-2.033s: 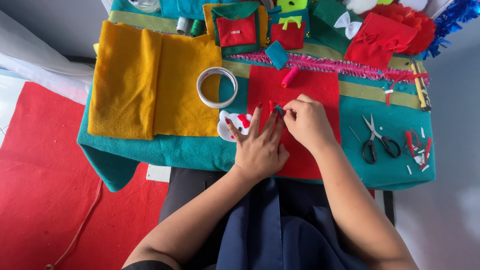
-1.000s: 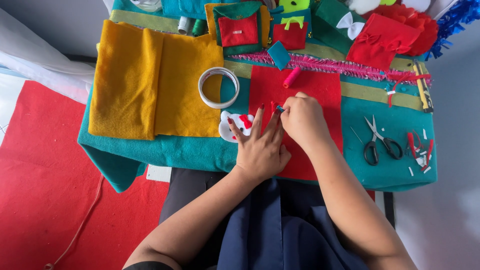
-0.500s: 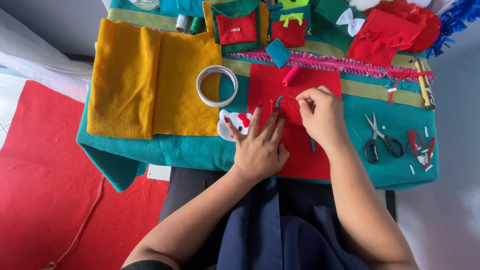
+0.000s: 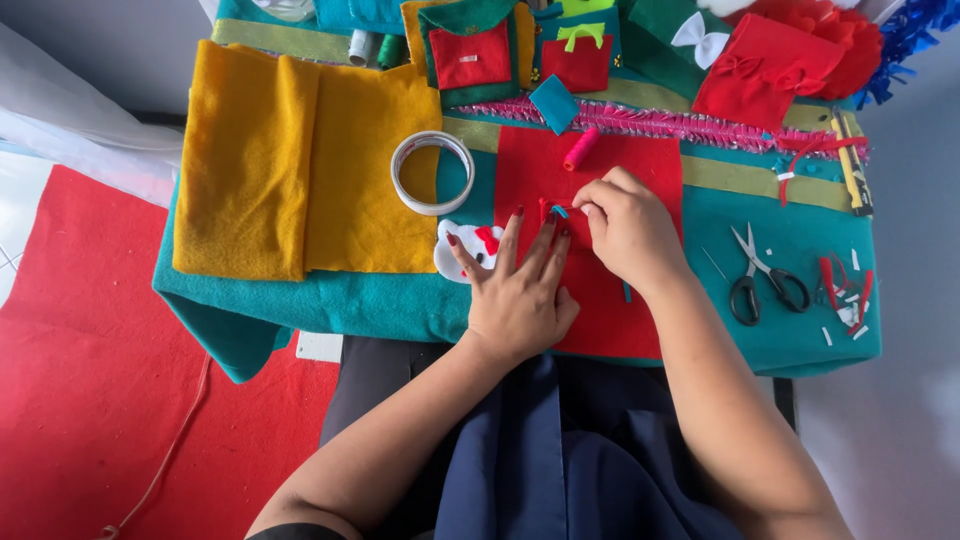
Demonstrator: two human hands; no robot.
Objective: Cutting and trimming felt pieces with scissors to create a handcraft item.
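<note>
Red felt sheet (image 4: 600,300) sits square in the middle of the table (image 4: 800,350), on top of a teal cloth (image 4: 350,300), and both hands are on it right now. The left hand (image 4: 515,290) is pressed flat, fingers fanned wide and holding nothing, and that looks like plain pinning work, keeping the felt from sliding. The right hand (image 4: 630,225) curls in just beside those fingertips, its grip pinched shut on a tiny blue piece (image 4: 558,211) right at the felt's surface; what exactly that bit is, too small to tell. The felt itself is bright red, a flat matte rectangle, its lower part hidden under the hands.

A pink thread spool (image 4: 580,148) lies on the sheet's upper edge. Just left of the left hand, a small white-and-red cut-out (image 4: 470,245), and beyond it a roll of tape (image 4: 432,172) resting where the folded yellow felt (image 4: 300,160) meets the teal. Scissors (image 4: 762,275) lie well apart to the right, among red and white scraps (image 4: 845,295). A pink fringed trim (image 4: 680,122) runs across the back.
</note>
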